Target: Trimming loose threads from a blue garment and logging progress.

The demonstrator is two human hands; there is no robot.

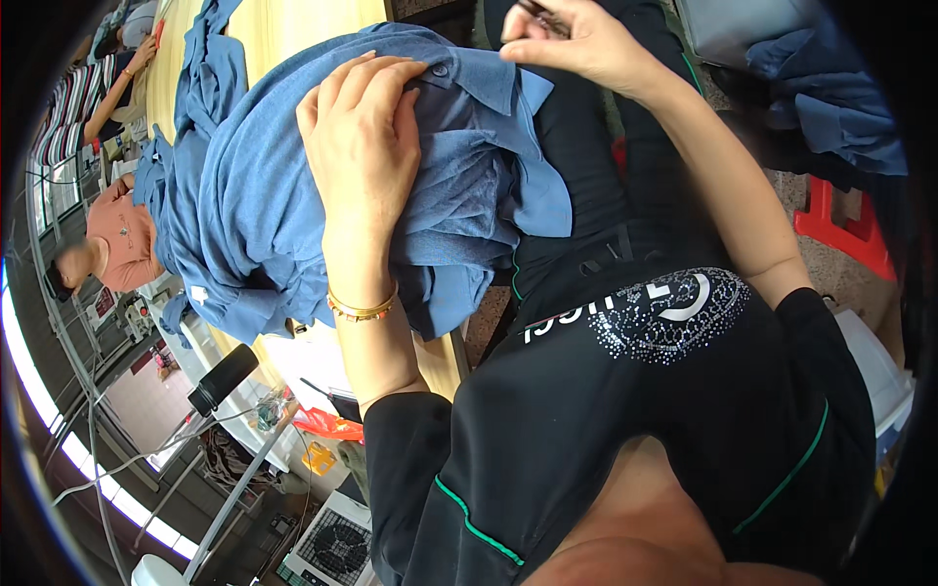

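My left hand (363, 137) presses flat on a blue collared shirt (459, 166) heaped at the bench (293, 39) edge.

More blue garments (210, 186) pile behind it across the yellow bench, too bunched to count; another blue heap (831, 98) lies right, above a red stool (840, 230). Two people sit far left. My left grip is spread wide, shirt directly beneath the palm. My right hand (567, 39), past the collar, pinches a small dark tool (542, 18).
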